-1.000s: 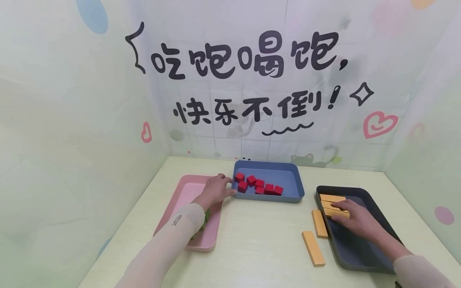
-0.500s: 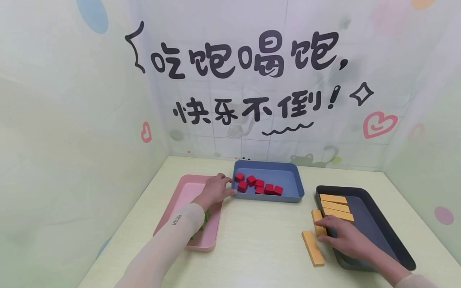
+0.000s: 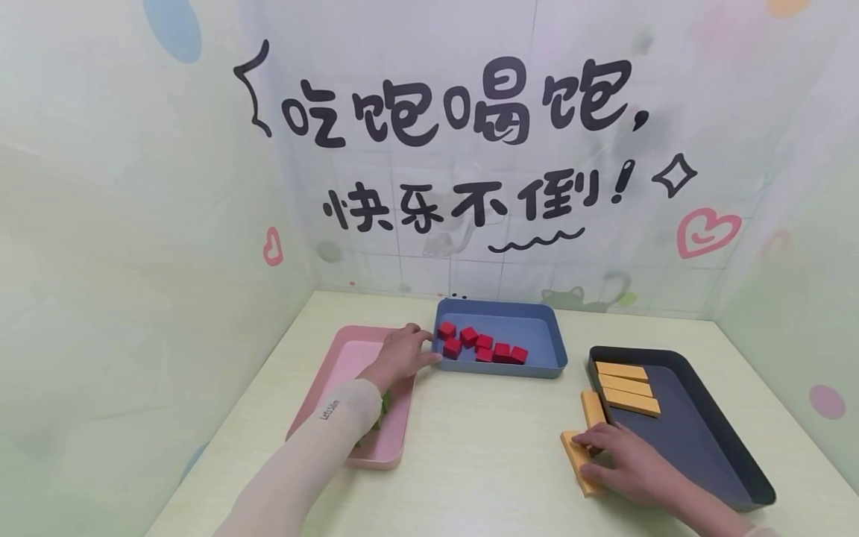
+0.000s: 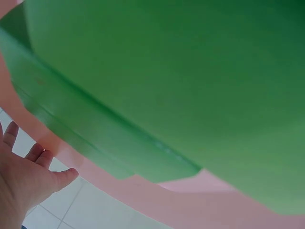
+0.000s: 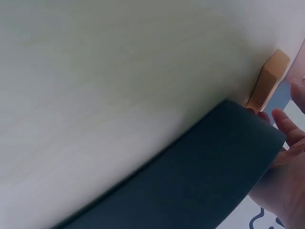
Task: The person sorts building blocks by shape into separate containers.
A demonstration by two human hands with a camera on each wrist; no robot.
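My right hand point(image 3: 627, 462) is over the nearer yellow-orange rectangular block point(image 3: 590, 488) on the table, its fingertips and thumb overlapping it apart from each other. Another such block point(image 3: 591, 406) lies along the outer left wall of the black tray point(image 3: 698, 440). Inside that tray, 3 more yellow-orange blocks point(image 3: 627, 388) sit side by side at the far end. Over by the blue tray point(image 3: 530, 328), my left hand point(image 3: 403, 354) has its fingers spread, with fingertips right at the tray's left front corner. Several red cubes point(image 3: 502, 352) lie in the blue tray.
A pink tray point(image 3: 326, 380) lies under my left forearm. Green, leaf-like pieces point(image 3: 384, 410) in it are partly hidden by the sleeve; a green surface point(image 4: 157, 95) fills much of the left wrist view. Printed wall sheets point(image 3: 416, 276) enclose the table's back and sides.
From the blocks in the black tray, my right hand has moved left and nearer, past the block beside the tray to the nearest one. My left hand stays put.
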